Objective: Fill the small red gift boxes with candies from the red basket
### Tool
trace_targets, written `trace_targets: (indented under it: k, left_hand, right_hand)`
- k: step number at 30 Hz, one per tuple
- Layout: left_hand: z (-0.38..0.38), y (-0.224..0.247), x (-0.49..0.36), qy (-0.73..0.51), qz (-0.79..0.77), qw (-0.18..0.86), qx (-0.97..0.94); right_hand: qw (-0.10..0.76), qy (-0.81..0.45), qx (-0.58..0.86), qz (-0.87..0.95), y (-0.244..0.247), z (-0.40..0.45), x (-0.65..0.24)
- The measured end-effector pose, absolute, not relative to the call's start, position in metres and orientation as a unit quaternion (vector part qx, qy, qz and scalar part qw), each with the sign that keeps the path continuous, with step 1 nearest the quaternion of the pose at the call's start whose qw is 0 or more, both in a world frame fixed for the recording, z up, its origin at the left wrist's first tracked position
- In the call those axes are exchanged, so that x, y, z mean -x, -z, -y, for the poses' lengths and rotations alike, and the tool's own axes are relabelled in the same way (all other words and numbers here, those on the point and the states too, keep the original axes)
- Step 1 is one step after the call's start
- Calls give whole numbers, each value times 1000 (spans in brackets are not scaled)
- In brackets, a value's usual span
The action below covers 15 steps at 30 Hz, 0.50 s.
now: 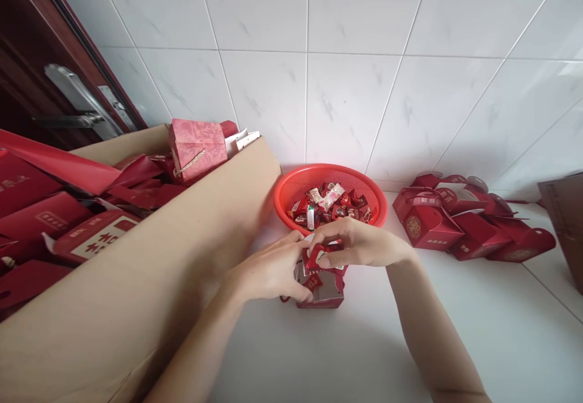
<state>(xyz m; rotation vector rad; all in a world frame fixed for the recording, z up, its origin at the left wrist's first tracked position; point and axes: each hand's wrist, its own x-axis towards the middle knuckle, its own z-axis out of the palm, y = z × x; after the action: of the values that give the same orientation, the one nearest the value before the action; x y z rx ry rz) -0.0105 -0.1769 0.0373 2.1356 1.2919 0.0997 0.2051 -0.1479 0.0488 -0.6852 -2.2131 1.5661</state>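
A small red box (322, 298) is steadied on the white counter (359, 354) by the left hand (268, 269), while red-wrapped candies (319, 257) are held over its opening by the right hand's (359, 242) fingers, just below the red basket (381, 209).

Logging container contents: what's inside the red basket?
The red basket holds a pile of small wrapped candies, mostly red, some pale or pink. The lower layers are covered by the top ones, and the right hand overlaps the near rim.
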Motion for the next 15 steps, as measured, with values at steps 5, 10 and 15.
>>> trace_targets:
  k: [5,10,15]
  left_hand:
    - [177,-34,12,-36,-490,318,-811]
    - [177,-31,13,-46,-484,306,-818]
    - [179,-32,11,-50,-483,307,-818]
  right_hand:
    - [123,-420,328,837,-57,158,-208]
    - [42,-365,373,852,-59,167,-203]
    - [45,-370,346,861,-54,162,-196]
